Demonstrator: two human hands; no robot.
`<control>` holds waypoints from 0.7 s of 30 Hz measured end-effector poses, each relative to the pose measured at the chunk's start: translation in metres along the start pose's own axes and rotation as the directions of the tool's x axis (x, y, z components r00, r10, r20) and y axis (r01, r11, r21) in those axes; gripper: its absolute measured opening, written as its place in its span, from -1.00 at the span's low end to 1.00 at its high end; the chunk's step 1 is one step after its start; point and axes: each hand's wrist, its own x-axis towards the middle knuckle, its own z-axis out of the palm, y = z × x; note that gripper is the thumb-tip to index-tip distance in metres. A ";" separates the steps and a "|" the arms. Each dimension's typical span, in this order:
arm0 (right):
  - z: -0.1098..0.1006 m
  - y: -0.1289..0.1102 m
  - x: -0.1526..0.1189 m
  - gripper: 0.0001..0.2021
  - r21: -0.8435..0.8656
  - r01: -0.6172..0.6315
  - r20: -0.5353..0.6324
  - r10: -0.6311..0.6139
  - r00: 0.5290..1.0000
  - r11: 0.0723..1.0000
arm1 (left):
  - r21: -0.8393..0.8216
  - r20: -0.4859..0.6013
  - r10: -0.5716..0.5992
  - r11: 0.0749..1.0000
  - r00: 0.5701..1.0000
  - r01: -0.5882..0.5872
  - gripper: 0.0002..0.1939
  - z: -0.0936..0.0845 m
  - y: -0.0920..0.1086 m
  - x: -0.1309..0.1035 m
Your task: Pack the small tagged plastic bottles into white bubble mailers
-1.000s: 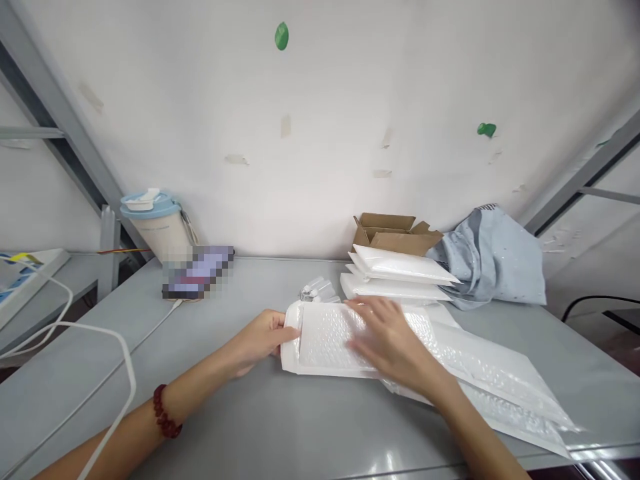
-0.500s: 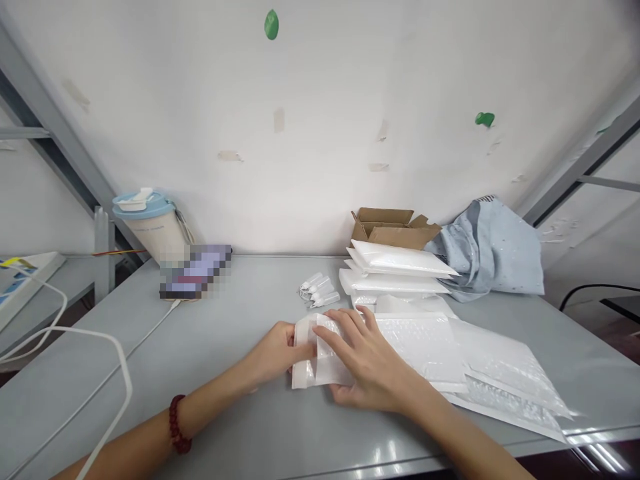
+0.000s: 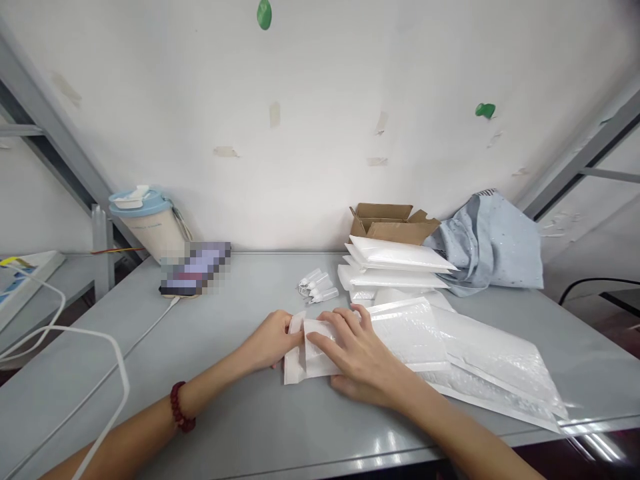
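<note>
A small white bubble mailer (image 3: 319, 368) lies in front of me, its flap end to the left. My left hand (image 3: 274, 339) is closed on the flap end, the thumb over the strip along it. Fingers of my right hand (image 3: 353, 353) wrap over the mailer's body from the right, with the thumb at its near edge. Several small clear bottles with white tips (image 3: 320, 287) lie just behind the mailer. To the right, larger white bubble mailers (image 3: 490, 353) are spread on the grey table (image 3: 240, 427), partly behind my right hand.
A stack of filled white mailers (image 3: 395, 257) stands at the back right, before an open cardboard box (image 3: 400, 230) and a light blue cloth (image 3: 500, 247). At the left are a cup (image 3: 155, 230), a blurred phone (image 3: 197, 270) and white cables (image 3: 117, 360).
My left hand has drawn slightly left and the flap strip is now folded over more. My right hand stays on the mailer. The camera view has shifted a little.
</note>
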 end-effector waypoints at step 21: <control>-0.012 0.049 -0.015 -0.53 0.304 -0.247 0.006 0.257 0.966 0.920 | 0.832 -0.107 0.613 0.486 0.782 -0.267 -0.82 -0.017 0.002 0.042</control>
